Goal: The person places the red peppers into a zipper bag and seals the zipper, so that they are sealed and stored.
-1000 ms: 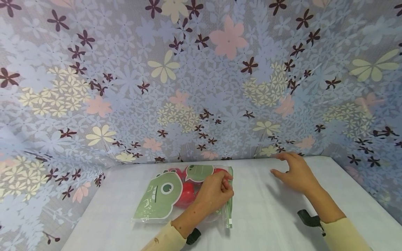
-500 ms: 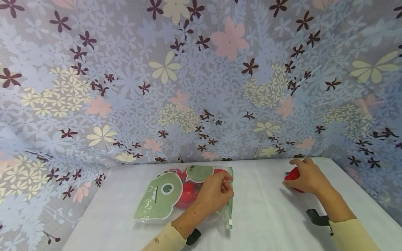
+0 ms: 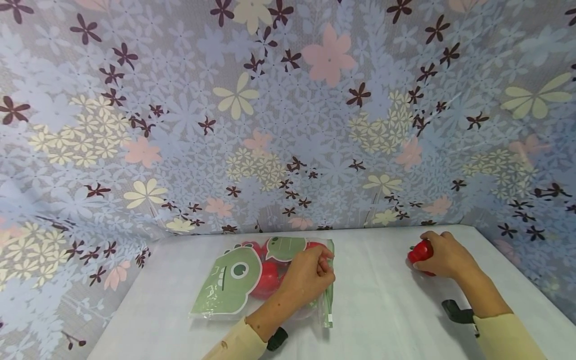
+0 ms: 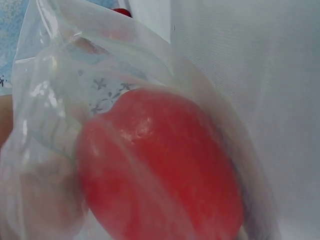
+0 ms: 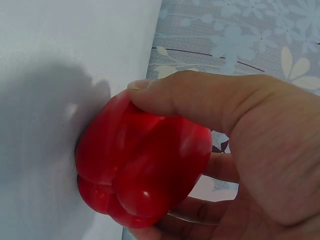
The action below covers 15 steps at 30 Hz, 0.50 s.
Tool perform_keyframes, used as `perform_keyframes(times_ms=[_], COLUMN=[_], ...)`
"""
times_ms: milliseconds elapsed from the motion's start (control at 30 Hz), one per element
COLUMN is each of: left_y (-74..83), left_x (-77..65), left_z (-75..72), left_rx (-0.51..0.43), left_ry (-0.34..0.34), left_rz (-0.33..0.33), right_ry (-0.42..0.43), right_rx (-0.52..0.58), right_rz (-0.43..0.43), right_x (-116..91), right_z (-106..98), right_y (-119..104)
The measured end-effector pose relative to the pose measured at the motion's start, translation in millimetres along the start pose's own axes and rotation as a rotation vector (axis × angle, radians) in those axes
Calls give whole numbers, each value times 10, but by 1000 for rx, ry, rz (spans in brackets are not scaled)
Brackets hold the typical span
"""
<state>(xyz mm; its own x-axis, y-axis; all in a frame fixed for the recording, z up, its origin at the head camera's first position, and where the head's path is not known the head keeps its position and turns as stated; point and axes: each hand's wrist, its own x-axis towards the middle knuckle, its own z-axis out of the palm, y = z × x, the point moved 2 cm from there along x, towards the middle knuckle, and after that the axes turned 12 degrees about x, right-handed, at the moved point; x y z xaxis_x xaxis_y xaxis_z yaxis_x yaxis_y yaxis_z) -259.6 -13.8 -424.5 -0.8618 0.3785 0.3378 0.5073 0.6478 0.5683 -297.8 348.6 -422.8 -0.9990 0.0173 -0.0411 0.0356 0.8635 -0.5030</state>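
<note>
A clear zip bag (image 3: 225, 287) with a green dinosaur print lies left of centre in the head view. Red bell peppers (image 3: 268, 276) show through its plastic; one pepper (image 4: 160, 165) fills much of the left wrist view. My left hand (image 3: 308, 275) pinches the bag by its green-edged mouth, fingers curled. Farther right, my right hand (image 3: 443, 255) grips another red bell pepper (image 3: 419, 251) low over the table. In the right wrist view the thumb (image 5: 165, 95) lies along one side of this pepper (image 5: 145, 165), with fingers curled beneath.
The white-covered table (image 3: 369, 300) runs back to a flowered cloth wall (image 3: 288, 125). Similar cloth hangs at the left and right sides. Dark wrist camera mounts (image 3: 456, 312) stick out by both cuffs.
My right hand has moved right and closed its fingers round the red bell pepper, then tilted it slightly. The left hand and the bag have stayed in place.
</note>
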Motion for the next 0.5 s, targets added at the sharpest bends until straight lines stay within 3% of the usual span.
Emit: perform_keyframes(times_ms=[500], left_y=[1], left_x=[-1], left_z=[-4], left_rx=[16], left_ry=[-5], left_rz=[-4], right_ry=[8], right_rx=[34], right_rz=[-42], right_x=[6], right_z=[7], right_y=[-19])
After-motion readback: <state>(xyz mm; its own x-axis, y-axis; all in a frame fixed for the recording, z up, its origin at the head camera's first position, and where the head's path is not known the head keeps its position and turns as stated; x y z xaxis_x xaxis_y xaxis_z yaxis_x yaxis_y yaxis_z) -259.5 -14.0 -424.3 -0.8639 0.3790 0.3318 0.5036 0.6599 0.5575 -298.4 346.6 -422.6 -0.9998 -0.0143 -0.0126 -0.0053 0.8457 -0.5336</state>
